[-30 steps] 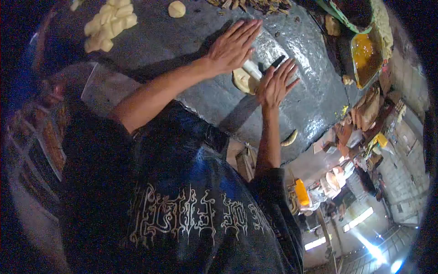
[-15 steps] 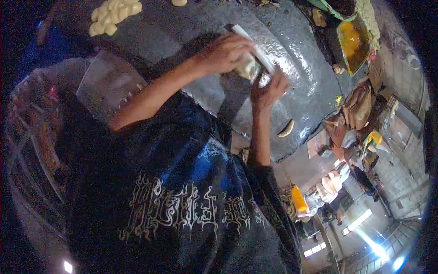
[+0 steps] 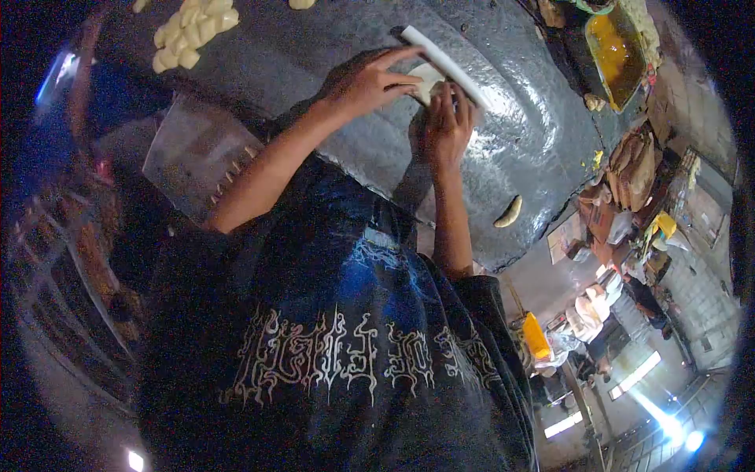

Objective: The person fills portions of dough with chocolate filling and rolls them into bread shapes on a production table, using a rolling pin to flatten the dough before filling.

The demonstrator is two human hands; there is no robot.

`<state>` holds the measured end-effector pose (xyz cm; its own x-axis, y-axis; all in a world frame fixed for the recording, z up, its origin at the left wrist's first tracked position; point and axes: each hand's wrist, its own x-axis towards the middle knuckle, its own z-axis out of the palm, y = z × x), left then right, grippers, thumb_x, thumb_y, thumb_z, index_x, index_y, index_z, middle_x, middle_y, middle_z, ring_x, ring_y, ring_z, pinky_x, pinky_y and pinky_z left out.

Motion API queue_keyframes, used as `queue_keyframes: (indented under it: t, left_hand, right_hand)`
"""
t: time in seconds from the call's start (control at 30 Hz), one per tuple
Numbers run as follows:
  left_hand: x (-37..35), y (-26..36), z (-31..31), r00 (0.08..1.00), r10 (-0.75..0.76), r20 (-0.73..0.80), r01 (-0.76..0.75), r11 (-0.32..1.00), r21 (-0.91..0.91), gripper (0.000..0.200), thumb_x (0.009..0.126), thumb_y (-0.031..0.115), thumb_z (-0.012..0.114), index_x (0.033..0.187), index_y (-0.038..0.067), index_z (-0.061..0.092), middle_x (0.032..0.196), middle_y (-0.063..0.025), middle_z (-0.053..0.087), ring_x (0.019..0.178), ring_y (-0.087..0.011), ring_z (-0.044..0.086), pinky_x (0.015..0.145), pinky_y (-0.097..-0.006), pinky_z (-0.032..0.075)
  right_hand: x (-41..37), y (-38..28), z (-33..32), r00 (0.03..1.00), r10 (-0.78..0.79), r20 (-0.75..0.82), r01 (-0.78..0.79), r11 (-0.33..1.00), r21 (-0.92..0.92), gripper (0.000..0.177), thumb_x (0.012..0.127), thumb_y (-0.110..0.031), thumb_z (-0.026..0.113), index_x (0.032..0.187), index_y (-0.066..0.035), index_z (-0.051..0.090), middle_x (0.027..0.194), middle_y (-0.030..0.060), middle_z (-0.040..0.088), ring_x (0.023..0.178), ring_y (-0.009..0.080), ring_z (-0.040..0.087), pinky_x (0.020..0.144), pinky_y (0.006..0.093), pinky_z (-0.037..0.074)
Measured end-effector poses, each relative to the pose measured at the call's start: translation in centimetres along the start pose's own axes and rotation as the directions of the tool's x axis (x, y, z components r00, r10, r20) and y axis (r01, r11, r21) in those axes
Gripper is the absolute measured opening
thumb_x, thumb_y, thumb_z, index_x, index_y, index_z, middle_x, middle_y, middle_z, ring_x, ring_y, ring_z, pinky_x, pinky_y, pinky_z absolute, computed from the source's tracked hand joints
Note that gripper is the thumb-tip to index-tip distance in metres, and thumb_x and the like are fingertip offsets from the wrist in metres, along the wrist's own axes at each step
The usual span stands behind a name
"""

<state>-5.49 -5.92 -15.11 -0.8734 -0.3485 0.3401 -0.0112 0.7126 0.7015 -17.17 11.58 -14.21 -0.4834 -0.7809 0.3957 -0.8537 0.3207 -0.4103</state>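
A white rolling pin (image 3: 447, 66) lies slantwise on the dark work surface (image 3: 543, 169). Just below it is a flat piece of pale dough (image 3: 425, 82), partly hidden by my hands. My left hand (image 3: 376, 82) reaches in from the left with its fingers apart, the upper ones near the pin and the lower fingertips at the dough's edge. My right hand (image 3: 448, 126) is on the dough's right side, its fingers bent and close together around the edge, beside the pin.
Several dough pieces (image 3: 193, 31) sit at the upper left, another (image 3: 301, 3) at the top. A curved dough piece (image 3: 508, 212) lies lower right. A tray of yellow liquid (image 3: 617, 59) stands at the upper right, a metal sheet (image 3: 193, 149) at the left.
The pin is now uncovered along most of its length. My left hand has drawn back left and spread its fingers; my right hand has moved from the pin's lower end onto the dough.
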Motion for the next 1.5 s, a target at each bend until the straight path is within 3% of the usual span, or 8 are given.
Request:
queue_keyframes:
  t: [0.27, 0.6, 0.73, 0.97, 1.1, 1.23, 1.43, 1.5]
  left_hand:
    - [-3.5, 5.2, 1.3, 0.918, -0.060, 0.391, 0.043, 0.998, 0.053, 0.062, 0.093, 0.009, 0.049, 0.151, -0.007, 0.032, 0.159, -0.0207, 0.033, 0.149, -0.0340, 0.030, 0.123, -0.0462, 0.024]
    - [8.5, -1.1, 2.1, 0.991, -0.031, 0.129, 0.009, 0.986, 0.168, 0.062, 0.105, 0.033, 0.045, 0.151, -0.006, 0.032, 0.161, -0.0218, 0.030, 0.151, -0.0352, 0.025, 0.123, -0.0460, 0.018]
    - [8.4, -1.5, -0.8, 0.947, -0.139, 0.289, 0.177, 0.978, -0.110, 0.075, 0.106, 0.038, 0.043, 0.160, 0.002, 0.008, 0.167, -0.0184, 0.008, 0.155, -0.0346, 0.001, 0.126, -0.0452, 0.005]
    - [0.0, 1.9, -2.7, 0.964, -0.264, -0.014, 0.264, 0.964, 0.013, 0.058, 0.105, 0.023, 0.046, 0.155, -0.001, 0.029, 0.162, -0.0227, 0.027, 0.152, -0.0373, 0.021, 0.124, -0.0436, 0.016]
    - [-5.5, 5.0, -2.6, 0.929, -0.349, -0.123, 0.357, 0.933, 0.054, 0.054, 0.105, 0.023, 0.049, 0.152, -0.002, 0.035, 0.158, -0.0269, 0.032, 0.149, -0.0402, 0.027, 0.122, -0.0443, 0.022]
    - [-10.2, 5.1, -3.0, 0.809, -0.519, -0.277, 0.525, 0.849, -0.057, 0.058, 0.106, 0.025, 0.049, 0.154, -0.003, 0.031, 0.157, -0.0268, 0.034, 0.149, -0.0375, 0.029, 0.121, -0.0418, 0.023]
    - [-12.0, 6.1, -5.9, 0.582, -0.740, -0.336, 0.714, 0.663, -0.222, 0.061, 0.106, 0.025, 0.050, 0.157, 0.000, 0.026, 0.153, -0.0275, 0.040, 0.135, -0.0349, 0.050, 0.111, -0.0384, 0.039]
    - [-12.0, 4.3, -6.6, 0.659, -0.668, -0.346, 0.654, 0.736, -0.174, 0.062, 0.106, 0.026, 0.051, 0.157, 0.001, 0.025, 0.148, -0.0271, 0.047, 0.132, -0.0335, 0.053, 0.108, -0.0372, 0.042]
  right_hand:
    - [-4.3, -4.9, 0.4, 0.919, 0.245, 0.311, -0.260, 0.966, 0.007, 0.058, 0.099, -0.011, 0.041, 0.155, 0.002, 0.030, 0.160, 0.0245, 0.031, 0.149, 0.0442, 0.025, 0.122, 0.0540, 0.019]
    - [6.0, 1.9, 1.3, 0.915, 0.332, 0.228, -0.302, 0.940, -0.160, 0.069, 0.101, -0.035, 0.049, 0.155, 0.002, 0.026, 0.161, 0.0241, 0.029, 0.151, 0.0395, 0.021, 0.123, 0.0558, 0.008]
    - [5.4, -0.1, -1.0, 0.957, 0.244, 0.158, -0.236, 0.969, -0.070, 0.062, 0.094, -0.022, 0.063, 0.149, -0.003, 0.041, 0.149, 0.0215, 0.046, 0.139, 0.0370, 0.042, 0.116, 0.0523, 0.027]
    - [4.3, 5.8, 0.7, 0.956, -0.047, 0.289, -0.008, 0.983, 0.185, 0.023, 0.088, -0.013, 0.067, 0.109, -0.004, 0.070, 0.108, 0.0201, 0.066, 0.100, 0.0405, 0.062, 0.085, 0.0468, 0.052]
    - [1.4, 7.3, -4.8, 0.529, 0.182, 0.829, -0.756, 0.545, 0.362, 0.033, 0.095, -0.033, 0.068, 0.108, -0.004, 0.074, 0.097, 0.0066, 0.072, 0.084, 0.0112, 0.063, 0.074, 0.0304, 0.051]
    - [-3.3, 5.9, -16.7, 0.688, 0.392, 0.610, -0.701, 0.141, 0.700, 0.039, 0.097, -0.032, 0.067, 0.116, 0.002, 0.071, 0.100, 0.0055, 0.071, 0.090, 0.0109, 0.061, 0.081, 0.0269, 0.049]
    - [-9.7, 5.9, -30.1, 0.624, 0.618, -0.479, -0.641, 0.755, 0.140, 0.035, 0.096, -0.028, 0.068, 0.112, 0.004, 0.070, 0.091, 0.0071, 0.069, 0.079, 0.0145, 0.061, 0.073, 0.0275, 0.050]
    - [-13.8, 8.4, -28.7, 0.649, 0.638, -0.415, -0.712, 0.701, -0.036, 0.035, 0.093, -0.027, 0.070, 0.111, 0.002, 0.068, 0.099, 0.0178, 0.066, 0.085, 0.0286, 0.064, 0.073, 0.0380, 0.052]
